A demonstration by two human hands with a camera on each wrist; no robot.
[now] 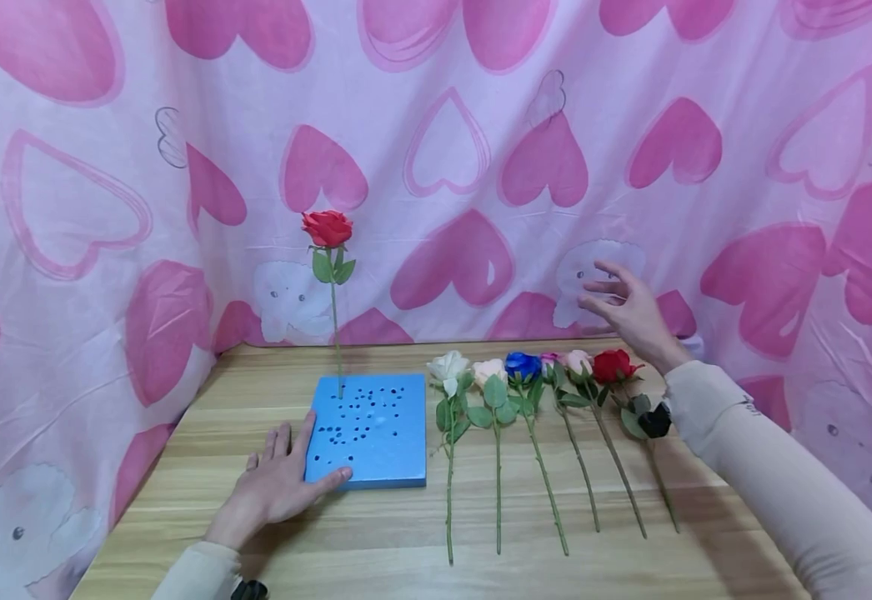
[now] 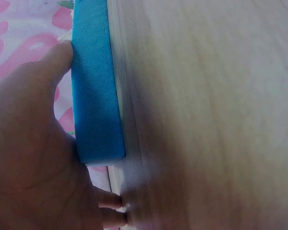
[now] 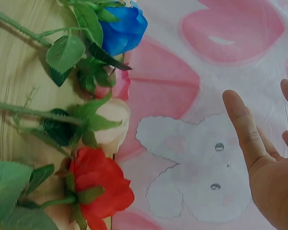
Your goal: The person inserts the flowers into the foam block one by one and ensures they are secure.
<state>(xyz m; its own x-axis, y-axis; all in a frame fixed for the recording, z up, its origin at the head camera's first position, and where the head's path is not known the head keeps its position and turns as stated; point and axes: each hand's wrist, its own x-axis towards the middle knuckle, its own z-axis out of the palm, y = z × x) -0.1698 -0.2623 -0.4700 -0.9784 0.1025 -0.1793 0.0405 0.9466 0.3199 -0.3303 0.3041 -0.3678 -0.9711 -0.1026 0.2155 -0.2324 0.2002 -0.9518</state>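
Observation:
A blue foam block (image 1: 387, 433) with many small holes lies on the table, and a red rose (image 1: 328, 228) stands upright in it near the far left corner. My left hand (image 1: 274, 483) rests against the block's left and near edges, thumb over the near edge; the left wrist view shows the block's blue side (image 2: 97, 91) beside the palm. Raised above the row of flowers at the right, my right hand (image 1: 627, 312) has spread, slightly bent fingers with nothing between them. Below it lies another red rose (image 1: 613, 367), seen also in the right wrist view as a red bloom (image 3: 102, 189).
Left of that rose lie a pale pink rose (image 1: 578, 362), a small pink flower (image 1: 551, 362), a blue rose (image 1: 523, 367), a cream rose (image 1: 489, 372) and a white rose (image 1: 449, 368), stems toward me. A heart-patterned curtain (image 1: 451, 167) hangs behind the wooden table (image 1: 376, 542).

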